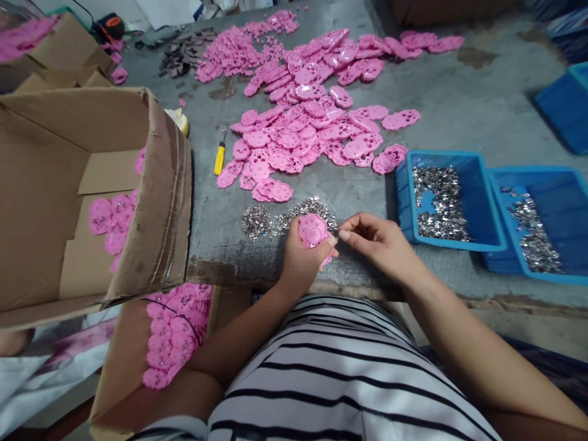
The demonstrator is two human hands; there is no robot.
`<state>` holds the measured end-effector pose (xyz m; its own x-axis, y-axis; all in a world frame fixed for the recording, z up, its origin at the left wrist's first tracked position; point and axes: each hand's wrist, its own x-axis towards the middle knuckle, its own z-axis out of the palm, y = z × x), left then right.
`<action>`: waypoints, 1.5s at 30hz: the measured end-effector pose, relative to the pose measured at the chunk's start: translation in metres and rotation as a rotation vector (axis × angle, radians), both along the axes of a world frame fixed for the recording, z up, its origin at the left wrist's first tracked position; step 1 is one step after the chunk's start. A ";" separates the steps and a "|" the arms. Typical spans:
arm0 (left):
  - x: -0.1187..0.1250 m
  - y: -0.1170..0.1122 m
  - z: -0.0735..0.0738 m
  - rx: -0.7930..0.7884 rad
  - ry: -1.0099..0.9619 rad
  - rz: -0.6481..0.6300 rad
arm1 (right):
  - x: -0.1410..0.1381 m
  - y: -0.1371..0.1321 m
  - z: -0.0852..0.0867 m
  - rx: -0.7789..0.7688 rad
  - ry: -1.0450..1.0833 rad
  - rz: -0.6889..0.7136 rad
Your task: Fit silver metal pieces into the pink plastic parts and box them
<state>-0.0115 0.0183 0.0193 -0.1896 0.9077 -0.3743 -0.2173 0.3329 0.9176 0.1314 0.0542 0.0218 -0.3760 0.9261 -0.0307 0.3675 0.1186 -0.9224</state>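
Note:
My left hand (pixel 301 260) is closed around a pink plastic part (pixel 313 231) with a shaped, wavy edge, holding it above the near table edge. Close to its right side, my right hand (pixel 374 242) has thumb and forefinger pinched together; whatever is between them is too small to make out. Just behind the hands lie two small piles of shiny metal pieces, a left pile (pixel 256 222) and a right pile (pixel 315 208). Farther back spreads a large heap of similar pink parts (pixel 298 131).
Two blue bins, one nearer (pixel 496 236) and one farther right (pixel 569 269), hold small metal pieces. A yellow-handled screwdriver (pixel 220 159) lies left of the heap. An open cardboard box (pixel 168 184) with pink parts stands left; a lower box (pixel 110 367) holds more. Dark pieces (pixel 181 55) lie behind.

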 end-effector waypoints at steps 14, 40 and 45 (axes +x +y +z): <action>-0.005 -0.006 -0.011 0.133 -0.050 -0.037 | -0.011 -0.001 0.003 -0.044 0.050 -0.015; -0.007 -0.001 -0.010 0.129 -0.371 -0.115 | -0.016 -0.009 0.009 0.392 -0.307 0.190; -0.005 0.002 -0.008 0.093 -0.378 -0.149 | -0.015 -0.010 0.006 0.447 -0.360 0.165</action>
<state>-0.0168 0.0200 0.0110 0.0819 0.9480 -0.3077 -0.4999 0.3061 0.8101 0.1159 0.0444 0.0279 -0.5546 0.8087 0.1962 0.5917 0.5490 -0.5904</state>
